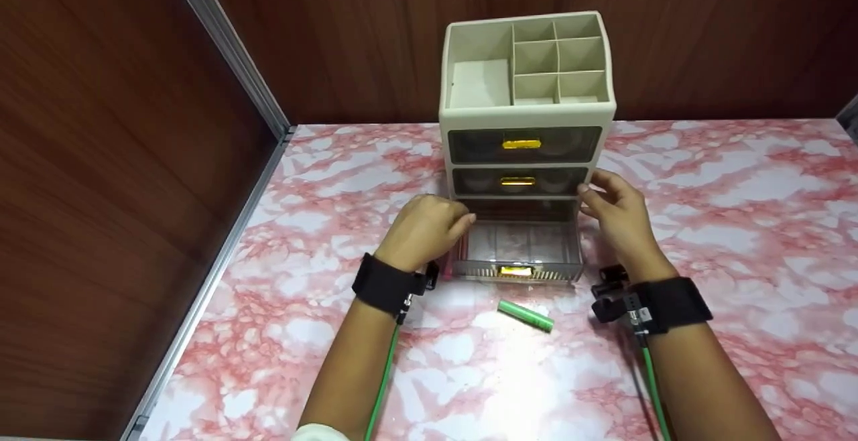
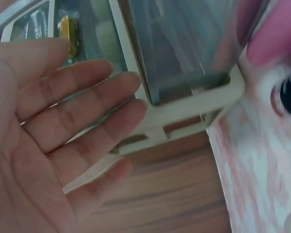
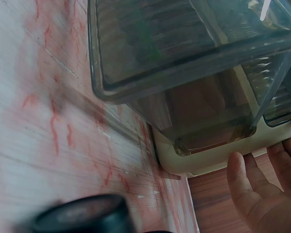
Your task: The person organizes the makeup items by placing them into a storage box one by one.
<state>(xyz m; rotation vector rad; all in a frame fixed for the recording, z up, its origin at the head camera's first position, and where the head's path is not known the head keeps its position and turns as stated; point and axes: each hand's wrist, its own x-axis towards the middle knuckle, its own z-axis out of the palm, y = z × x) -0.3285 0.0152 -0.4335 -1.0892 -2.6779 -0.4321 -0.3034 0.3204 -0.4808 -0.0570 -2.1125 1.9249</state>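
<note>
A cream desk organizer point(image 1: 527, 114) stands upright, its lowest clear drawer point(image 1: 516, 243) pulled out. Beside the drawer's left edge is my left hand point(image 1: 429, 226); the left wrist view shows that hand's fingers point(image 2: 94, 116) extended, near the organizer's side, holding nothing. My right hand point(image 1: 620, 216) rests against the organizer's right side, its thumb at the front edge by the middle drawer point(image 1: 482, 183). Fairly straight fingers point(image 3: 240, 187) touch the side in the right wrist view. In front of the open drawer, a green cylindrical battery point(image 1: 525, 316) lies on the table.
A pink object point(image 1: 448, 268) shows beside the drawer's left side, partly hidden. Dark cylindrical pieces point(image 1: 611, 273) appear by the right wrist. Brown wood-look panels point(image 1: 362, 39) stand behind and at left of the red-and-white marbled table point(image 1: 737, 226). The top drawer point(image 1: 482, 146) is closed.
</note>
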